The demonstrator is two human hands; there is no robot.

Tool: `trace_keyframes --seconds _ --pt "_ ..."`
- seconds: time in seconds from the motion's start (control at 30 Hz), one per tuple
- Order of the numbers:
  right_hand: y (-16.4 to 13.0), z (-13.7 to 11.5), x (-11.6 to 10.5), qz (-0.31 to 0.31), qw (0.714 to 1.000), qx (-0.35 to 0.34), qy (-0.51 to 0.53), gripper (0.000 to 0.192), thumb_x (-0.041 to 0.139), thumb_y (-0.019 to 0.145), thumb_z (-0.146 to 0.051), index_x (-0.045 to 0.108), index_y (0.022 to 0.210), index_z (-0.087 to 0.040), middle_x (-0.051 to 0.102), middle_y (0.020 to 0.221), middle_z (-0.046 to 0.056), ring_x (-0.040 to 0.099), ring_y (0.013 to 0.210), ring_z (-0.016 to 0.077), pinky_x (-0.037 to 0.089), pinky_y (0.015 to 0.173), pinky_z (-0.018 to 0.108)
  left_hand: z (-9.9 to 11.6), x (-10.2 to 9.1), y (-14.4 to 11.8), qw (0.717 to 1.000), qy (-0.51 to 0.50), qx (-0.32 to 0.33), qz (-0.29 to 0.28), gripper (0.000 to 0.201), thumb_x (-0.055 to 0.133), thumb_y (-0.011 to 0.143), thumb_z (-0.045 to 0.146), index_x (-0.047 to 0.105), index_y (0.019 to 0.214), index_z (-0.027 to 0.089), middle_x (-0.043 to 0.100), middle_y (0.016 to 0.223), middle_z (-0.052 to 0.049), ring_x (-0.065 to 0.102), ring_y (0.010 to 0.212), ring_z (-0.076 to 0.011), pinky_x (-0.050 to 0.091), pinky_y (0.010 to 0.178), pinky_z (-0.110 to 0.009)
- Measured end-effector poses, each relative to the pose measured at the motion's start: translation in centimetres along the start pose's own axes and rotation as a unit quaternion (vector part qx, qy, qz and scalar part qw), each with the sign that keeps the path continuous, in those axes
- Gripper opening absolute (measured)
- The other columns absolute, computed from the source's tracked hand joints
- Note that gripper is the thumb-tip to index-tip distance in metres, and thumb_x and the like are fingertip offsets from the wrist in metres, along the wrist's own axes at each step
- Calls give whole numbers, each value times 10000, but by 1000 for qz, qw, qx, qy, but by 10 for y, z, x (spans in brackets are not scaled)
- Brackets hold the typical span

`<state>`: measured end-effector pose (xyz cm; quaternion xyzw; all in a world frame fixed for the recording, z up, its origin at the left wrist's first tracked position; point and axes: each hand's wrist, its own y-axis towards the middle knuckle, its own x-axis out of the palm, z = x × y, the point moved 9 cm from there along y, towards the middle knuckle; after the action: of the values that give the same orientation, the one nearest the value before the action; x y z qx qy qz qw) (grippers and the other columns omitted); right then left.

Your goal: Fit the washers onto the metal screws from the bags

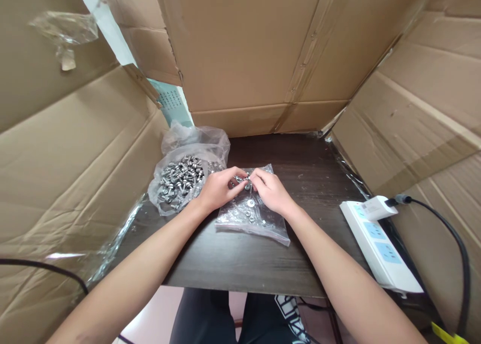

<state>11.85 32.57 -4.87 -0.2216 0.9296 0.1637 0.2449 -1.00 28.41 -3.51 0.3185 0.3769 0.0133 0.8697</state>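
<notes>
Cardboard panels (75, 153) wall in your small dark wooden table (240, 264) on 3 sides, so loose parts cannot roll far. At far left, a clear plastic bag (188, 171) lies slumped open, its mouth spread wide so the heap of silver screws (179, 179) inside is easy to reach. Just right of it, your left hand (216, 188) is curled narrow, fingertips pinching a small metal piece (243, 181); whether it is a screw or a nut is too small to tell. Your right hand (271, 191) meets it fingertip to fingertip, also pinched narrow on the same piece, as if 2 parts are being fitted together. Both hands hover directly above a flat clear bag (251, 216) lying on the table, so anything dropped lands on it; a washer (250, 202) and a few small nuts already rest there. At far right, a white power strip (379, 246) with a plugged-in adapter (378, 207) sits along the table edge, well apart from your hands
</notes>
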Motion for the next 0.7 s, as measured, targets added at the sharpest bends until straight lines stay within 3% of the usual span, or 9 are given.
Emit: trace_keyframes --seconds 0.1,0.23,0.37,0.5,0.63,0.7 --pt "0 0 -2 9 1000 2 -10 398 398 989 -446 446 659 -229 499 623 -15 481 629 162 336 647 302 0 2 0 1000 -5 0 -7 118 667 958 261 681 1063 208 776 1014 12 729 718 -99 554 683 -199" --pt "0 -4 -1 4 1000 -19 -3 291 441 965 -399 518 745 -225 581 703 -6 522 677 168 365 682 298 -1 2 0 1000 -3 -3 -10 129 662 963 267 687 1076 213 780 1029 10 730 715 -103 560 687 -203" --pt "0 0 -1 3 1000 -2 -15 422 361 1007 -464 480 678 -226 551 654 4 530 664 177 362 672 309 0 2 -1 1000 -6 0 -12 138 655 967 267 691 1089 214 781 1027 7 735 728 -107 559 690 -202" --pt "-1 -3 -2 12 1000 -16 3 223 472 954 -393 523 812 -229 606 750 -4 559 722 178 392 707 298 -1 2 -1 1000 -3 -7 -12 137 645 972 274 693 1083 211 782 1049 -2 732 725 -109 561 696 -206" --pt "-1 -1 -1 8 1000 -3 -20 347 392 1000 -433 467 724 -236 563 678 -1 536 673 181 379 680 309 0 2 0 1000 -1 -4 -13 148 643 975 276 694 1098 211 783 1044 -5 731 728 -111 561 697 -208" --pt "-1 -1 -2 14 1000 1 -7 295 416 991 -423 492 775 -238 572 692 -7 548 680 183 389 685 308 -1 1 0 1000 3 -6 -4 158 646 973 289 700 1099 211 787 1019 -10 723 700 -114 562 682 -214"
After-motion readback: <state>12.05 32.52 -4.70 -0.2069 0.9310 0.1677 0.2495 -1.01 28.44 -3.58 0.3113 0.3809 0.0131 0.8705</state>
